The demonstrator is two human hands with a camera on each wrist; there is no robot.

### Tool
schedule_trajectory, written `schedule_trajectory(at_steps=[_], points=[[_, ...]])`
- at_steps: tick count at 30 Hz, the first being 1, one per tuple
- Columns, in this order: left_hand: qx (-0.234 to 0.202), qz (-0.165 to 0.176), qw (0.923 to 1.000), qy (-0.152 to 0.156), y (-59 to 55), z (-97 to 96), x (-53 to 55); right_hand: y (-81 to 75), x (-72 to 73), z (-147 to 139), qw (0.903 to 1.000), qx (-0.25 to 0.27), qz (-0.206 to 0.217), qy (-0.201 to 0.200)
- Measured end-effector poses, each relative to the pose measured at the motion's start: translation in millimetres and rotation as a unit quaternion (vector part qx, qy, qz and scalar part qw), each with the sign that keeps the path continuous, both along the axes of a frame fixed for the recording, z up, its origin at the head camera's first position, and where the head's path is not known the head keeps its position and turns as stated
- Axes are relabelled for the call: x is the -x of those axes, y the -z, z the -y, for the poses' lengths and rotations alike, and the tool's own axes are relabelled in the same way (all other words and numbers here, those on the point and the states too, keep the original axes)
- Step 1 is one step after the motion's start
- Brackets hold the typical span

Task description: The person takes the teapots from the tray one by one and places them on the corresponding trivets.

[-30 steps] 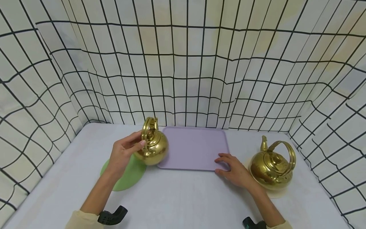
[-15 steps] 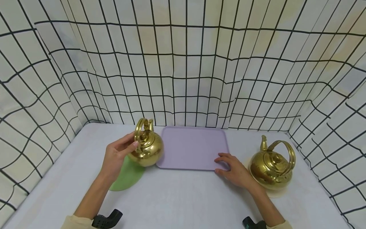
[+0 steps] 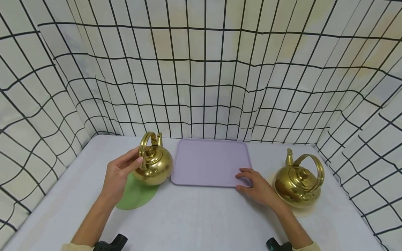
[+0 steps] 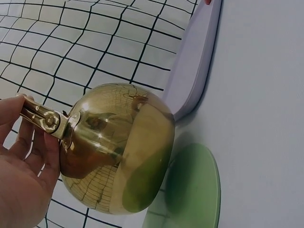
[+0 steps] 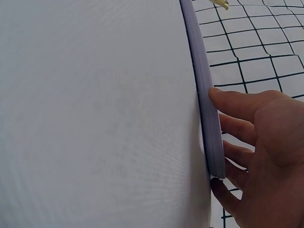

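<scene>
My left hand (image 3: 117, 177) grips a brass kettle (image 3: 156, 167) by its arched handle, thumb on the near side. The kettle hangs close over a round green mat (image 3: 138, 198), overlapping its far right part in the head view. In the left wrist view, the kettle (image 4: 118, 152) casts a shadow on the mat (image 4: 197, 185). My right hand (image 3: 259, 188) rests at the front right corner of a lilac tray (image 3: 210, 164), its fingers loosely bent. In the right wrist view, the thumb touches the rim of the tray (image 5: 209, 118), with the other fingers around the corner.
A second brass kettle (image 3: 298, 186) stands on a pale round mat (image 3: 303, 212) to the right, just beyond my right forearm. Black wire grid (image 3: 204, 87) encloses the back and sides of the white-covered table (image 3: 201, 219).
My left hand has carried the kettle leftward and slightly lower, away from the tray's left edge and over the green mat. The right hand has stayed at the tray corner.
</scene>
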State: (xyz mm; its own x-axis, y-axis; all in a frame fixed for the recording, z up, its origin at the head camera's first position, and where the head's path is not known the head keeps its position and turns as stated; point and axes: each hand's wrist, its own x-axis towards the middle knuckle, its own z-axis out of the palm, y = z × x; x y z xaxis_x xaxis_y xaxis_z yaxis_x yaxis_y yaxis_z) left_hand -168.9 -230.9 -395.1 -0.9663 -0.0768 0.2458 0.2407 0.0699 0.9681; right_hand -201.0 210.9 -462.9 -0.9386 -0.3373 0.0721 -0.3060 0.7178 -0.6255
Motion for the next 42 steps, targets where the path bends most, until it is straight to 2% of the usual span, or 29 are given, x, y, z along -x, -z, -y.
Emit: schedule_trajectory(at_steps=[8, 14, 23, 33, 42], points=[[-0.015, -0.011, 0.9997, -0.014, -0.2, 13.2, -9.0, -0.3, -0.3, 0.2, 1.0, 0.0, 0.001, 0.001], [-0.023, -0.015, 0.9995, -0.013, 1.3, 24.7, -15.8, 0.3, 1.2, 0.5, 1.0, 0.004, -0.002, -0.001], [-0.024, -0.018, 0.9994, -0.014, 9.9, 36.9, -26.5, 5.5, -1.0, -1.2, 0.9999, 0.01, 0.009, -0.001], [-0.056, -0.048, 0.9972, -0.008, 11.8, 42.9, -31.8, 3.7, 1.6, -0.8, 0.9999, 0.007, -0.007, -0.006], [-0.074, -0.056, 0.9957, -0.005, 15.1, 45.9, -36.8, 3.2, 1.2, -2.1, 0.9999, 0.001, -0.009, -0.008]])
